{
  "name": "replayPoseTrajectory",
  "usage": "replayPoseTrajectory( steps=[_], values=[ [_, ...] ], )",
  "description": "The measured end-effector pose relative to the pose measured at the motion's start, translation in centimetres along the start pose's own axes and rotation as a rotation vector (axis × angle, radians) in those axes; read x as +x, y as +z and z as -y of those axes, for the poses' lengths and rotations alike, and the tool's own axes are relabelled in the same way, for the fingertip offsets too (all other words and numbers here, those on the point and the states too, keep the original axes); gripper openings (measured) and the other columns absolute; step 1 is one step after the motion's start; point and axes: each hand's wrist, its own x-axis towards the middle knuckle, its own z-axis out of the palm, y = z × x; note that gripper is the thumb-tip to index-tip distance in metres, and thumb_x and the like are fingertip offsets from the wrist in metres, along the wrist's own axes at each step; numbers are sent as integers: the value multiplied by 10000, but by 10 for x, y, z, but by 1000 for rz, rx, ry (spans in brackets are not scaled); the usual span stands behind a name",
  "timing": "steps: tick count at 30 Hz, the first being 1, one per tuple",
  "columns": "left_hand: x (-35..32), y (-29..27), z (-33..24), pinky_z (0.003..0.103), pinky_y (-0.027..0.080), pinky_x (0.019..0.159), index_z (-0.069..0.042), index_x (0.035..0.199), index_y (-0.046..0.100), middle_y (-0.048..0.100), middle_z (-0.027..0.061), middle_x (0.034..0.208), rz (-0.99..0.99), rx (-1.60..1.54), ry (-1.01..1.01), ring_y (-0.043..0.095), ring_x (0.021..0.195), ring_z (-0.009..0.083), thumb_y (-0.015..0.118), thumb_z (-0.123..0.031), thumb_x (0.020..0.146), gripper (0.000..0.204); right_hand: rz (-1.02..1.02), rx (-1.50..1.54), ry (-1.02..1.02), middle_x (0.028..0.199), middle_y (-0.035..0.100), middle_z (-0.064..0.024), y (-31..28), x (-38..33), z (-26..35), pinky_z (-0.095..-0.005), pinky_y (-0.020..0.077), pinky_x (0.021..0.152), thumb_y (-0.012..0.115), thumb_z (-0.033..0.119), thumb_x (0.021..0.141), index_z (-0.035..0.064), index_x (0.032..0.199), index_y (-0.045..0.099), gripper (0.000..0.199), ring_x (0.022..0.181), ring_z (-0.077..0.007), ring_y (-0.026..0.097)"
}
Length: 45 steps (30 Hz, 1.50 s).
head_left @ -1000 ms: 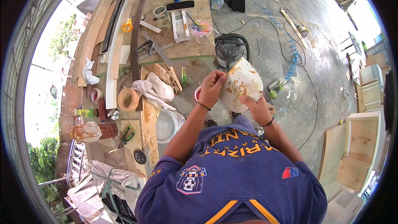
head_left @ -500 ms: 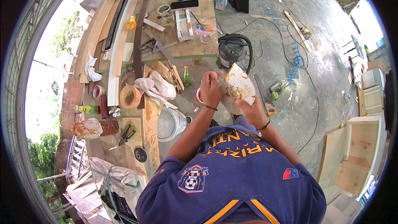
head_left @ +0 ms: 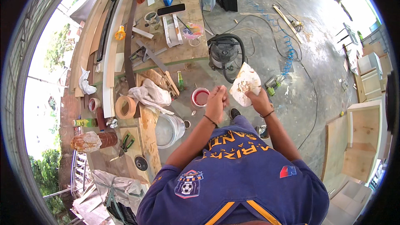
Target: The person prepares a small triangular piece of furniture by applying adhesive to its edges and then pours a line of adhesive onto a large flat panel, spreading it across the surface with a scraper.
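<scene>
The right hand is clamped on the lower edge of a flat, pale, putty-smeared triangular board, held in the air before the chest over the concrete floor. The board's long axis rises up and away from that grip. The left hand is closed in a fist just to the board's left, near its edge; what it holds cannot be told. A small red-rimmed tub sits below, nearer the left hand.

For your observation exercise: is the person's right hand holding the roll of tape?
No, the right hand holds a stained pale sheet; the roll of tape lies on the workbench.
</scene>
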Motion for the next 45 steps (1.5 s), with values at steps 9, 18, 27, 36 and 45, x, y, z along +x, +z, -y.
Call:
replayPoseTrajectory(
  steps=[9, 18, 27, 36, 45],
  values=[
    [19, 0, -24, 265, 460, 629, 2, 975, 623, 643, 36, 793, -6, 816, 465, 565, 666, 113, 569, -167, 913, 188, 275, 587, -11, 1213, 581, -76, 4, -18, 5, -309, 429, 938, 633, 36, 822, -4, 1296, 450, 509, 1103, -170, 548],
    [29, 0, -8, 339, 433, 634, 31, 859, 571, 595, 156, 727, -265, 1032, 552, 555, 657, 222, 482, -252, 954, 311, 247, 328, -118, 1145, 616, -79, 28, -22, 5, -300, 446, 891, 607, 79, 846, -32, 1209, 532, 388, 1036, -153, 563],
    [26, -28, 1, 249, 432, 672, 22, 901, 634, 598, 4, 788, -90, 837, 567, 506, 729, 93, 520, -218, 944, 269, 305, 734, -41, 1099, 631, -60, 25, -18, -7, -311, 495, 828, 618, 53, 849, 3, 1206, 549, 367, 972, -132, 595],
    [46, -24, 18, 241, 387, 617, -12, 854, 555, 498, -13, 740, -138, 609, 480, 418, 682, 69, 464, -195, 970, 235, 207, -21, -58, 889, 671, -177, 23, -34, 21, -377, 484, 736, 573, 202, 816, -20, 1117, 580, 373, 802, -225, 637],
    [25, 3, 15, 262, 423, 659, -10, 896, 546, 564, 47, 858, -262, 870, 925, 501, 719, 131, 440, -211, 979, 242, 21, 18, -167, 872, 656, -226, 15, -45, 33, -419, 488, 720, 554, 195, 814, -7, 1053, 604, 316, 789, -373, 634]
  ],
)
